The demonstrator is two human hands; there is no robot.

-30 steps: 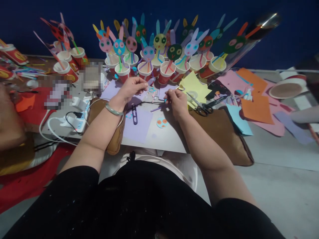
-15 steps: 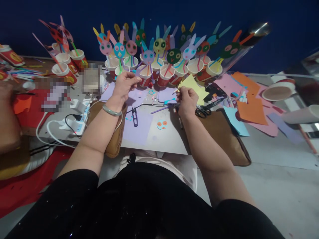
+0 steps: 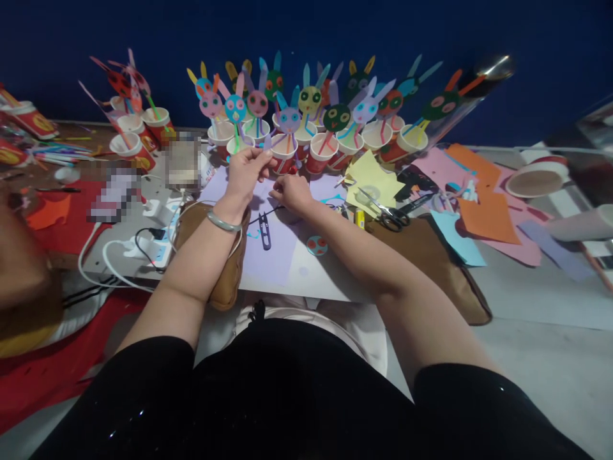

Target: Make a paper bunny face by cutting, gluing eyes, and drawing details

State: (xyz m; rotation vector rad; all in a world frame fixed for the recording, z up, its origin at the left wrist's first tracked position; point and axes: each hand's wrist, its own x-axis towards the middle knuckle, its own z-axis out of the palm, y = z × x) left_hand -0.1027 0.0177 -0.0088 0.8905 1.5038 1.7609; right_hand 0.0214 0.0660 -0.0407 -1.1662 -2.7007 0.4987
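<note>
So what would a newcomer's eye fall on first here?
Likely the colorful eared paper faces rising from red cups along the back, against the dark blue wall. Next, the left hand and right hand, close together before those cups. Then the orange sheets at the right.

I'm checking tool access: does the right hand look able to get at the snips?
Probably yes: the snips lie uncovered on purple paper near the right hand, with a black cord running by their tips.

A craft workspace
Rabbit-faced puppets (image 3: 310, 99) are standing in paper cups (image 3: 316, 164); scissors (image 3: 384, 211) and coloured paper (image 3: 491, 217) are lying on the table (image 3: 325, 279).
</note>
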